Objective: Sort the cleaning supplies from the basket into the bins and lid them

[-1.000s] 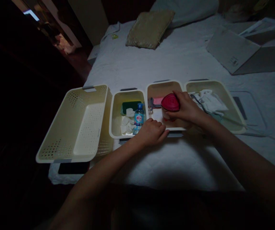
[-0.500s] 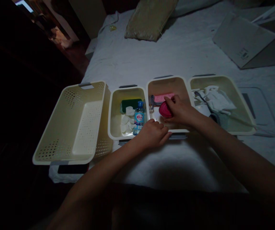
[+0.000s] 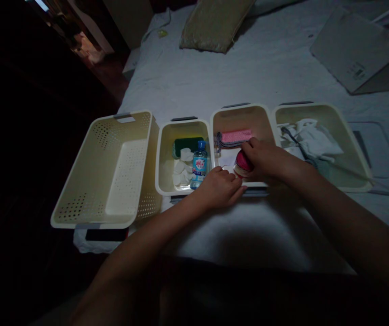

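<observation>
My right hand (image 3: pixel 265 159) is wrapped round a small jar with a red lid (image 3: pixel 242 163), low inside the middle cream bin (image 3: pixel 240 113). A pink cloth (image 3: pixel 237 136) and a striped pouch (image 3: pixel 220 141) lie at the back of that bin. The fingers of my left hand (image 3: pixel 220 188) are curled over the bin's front rim, beside the jar. The bin to the left (image 3: pixel 167 136) holds a blue-capped bottle (image 3: pixel 199 168), white pads (image 3: pixel 180 170) and a dark green sponge (image 3: pixel 187 145).
A large perforated cream basket (image 3: pixel 113 170) lies at the far left of the bed. The right bin (image 3: pixel 350 136) holds white cloth (image 3: pixel 311 138). A flat lid (image 3: pixel 381 149) lies beyond it. A pillow (image 3: pixel 215 25) and a cardboard box (image 3: pixel 357 50) sit farther back.
My right hand has lowered the red-lidded jar from above the middle bin down into its front part. My left hand stayed on the front rim.
</observation>
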`<state>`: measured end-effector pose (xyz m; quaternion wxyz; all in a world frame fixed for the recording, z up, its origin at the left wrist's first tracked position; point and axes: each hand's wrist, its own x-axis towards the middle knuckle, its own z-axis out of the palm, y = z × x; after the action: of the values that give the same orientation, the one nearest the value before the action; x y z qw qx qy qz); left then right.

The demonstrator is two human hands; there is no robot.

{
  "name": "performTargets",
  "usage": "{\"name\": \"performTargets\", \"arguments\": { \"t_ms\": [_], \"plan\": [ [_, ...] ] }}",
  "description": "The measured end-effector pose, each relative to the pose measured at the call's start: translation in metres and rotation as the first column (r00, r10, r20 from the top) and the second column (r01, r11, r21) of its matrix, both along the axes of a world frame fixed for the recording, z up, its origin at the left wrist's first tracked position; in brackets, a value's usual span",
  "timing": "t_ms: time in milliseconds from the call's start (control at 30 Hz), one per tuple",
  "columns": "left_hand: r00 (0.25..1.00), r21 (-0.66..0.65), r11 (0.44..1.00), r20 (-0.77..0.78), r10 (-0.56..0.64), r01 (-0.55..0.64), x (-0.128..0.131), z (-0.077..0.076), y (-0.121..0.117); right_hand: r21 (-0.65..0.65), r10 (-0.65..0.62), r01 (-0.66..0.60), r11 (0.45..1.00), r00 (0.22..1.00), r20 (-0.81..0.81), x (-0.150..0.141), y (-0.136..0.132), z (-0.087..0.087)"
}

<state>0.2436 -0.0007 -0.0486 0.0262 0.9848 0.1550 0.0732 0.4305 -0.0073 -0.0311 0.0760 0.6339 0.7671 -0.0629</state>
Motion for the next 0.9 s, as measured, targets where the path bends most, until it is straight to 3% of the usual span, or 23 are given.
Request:
{"name": "performTargets", "arguments": {
  "t_ms": [233, 467, 633, 900],
  "plan": [
    [1.000, 0.008, 1.000, -0.013, 0.007, -0.007, 0.001, -0.001, 0.001, 0.013, -0.012, 0.012, 1.000, 0.999, 0.032, -0.003, -0.004, -0.002],
    [0.999, -0.020, 1.000, -0.040, 0.018, -0.019, 0.001, 0.003, 0.001, -0.054, -0.022, 0.023, 0.998, 1.000, 0.011, -0.002, -0.005, 0.001],
    [1.000, -0.036, 0.999, -0.017, 0.021, -0.022, 0.000, 0.006, 0.005, 0.022, -0.025, 0.023, 0.999, 0.995, 0.102, -0.010, -0.011, 0.006],
    [0.961, 0.013, 0.962, 0.058, 0.271, -0.272, -0.016, 0.021, 0.013, 0.200, -0.028, 0.004, 0.980, 0.993, 0.117, -0.037, -0.031, 0.030]
  ]
}}
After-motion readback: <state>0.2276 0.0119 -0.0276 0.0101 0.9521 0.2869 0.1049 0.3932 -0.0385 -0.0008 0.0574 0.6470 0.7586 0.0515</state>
